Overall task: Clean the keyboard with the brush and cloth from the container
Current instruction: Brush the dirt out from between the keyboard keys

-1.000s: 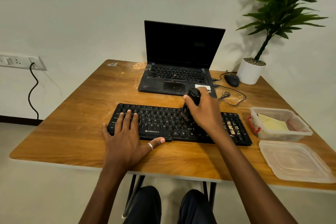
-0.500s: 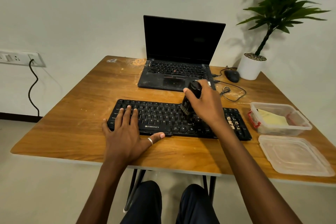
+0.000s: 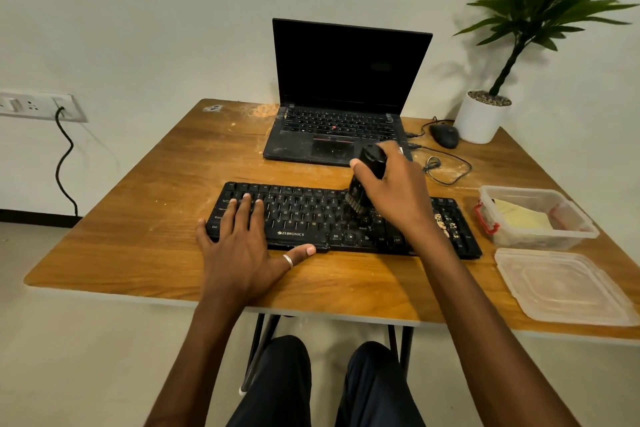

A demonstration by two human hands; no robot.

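Table (image 3: pixel 138 218) of worn wood carries the black keyboard (image 3: pixel 311 215) near its front edge, square to the person. Right of it stands the open container (image 3: pixel 519 189), with its lid (image 3: pixel 568 288) lying just in front and the yellow cloth (image 3: pixel 519 218) inside, apparently unused. The left hand (image 3: pixel 242 243) lies flat, fingers straight, on the keyboard's left end, steadying it. The right hand (image 3: pixel 394 194) is wrapped round the black brush (image 3: pixel 367 177), bristles down on the keys right of centre. Pale crumbs (image 3: pixel 445 224) sit on the right-end keys, so brushing looks partway done; that patch and the whole cloth wipe remain.
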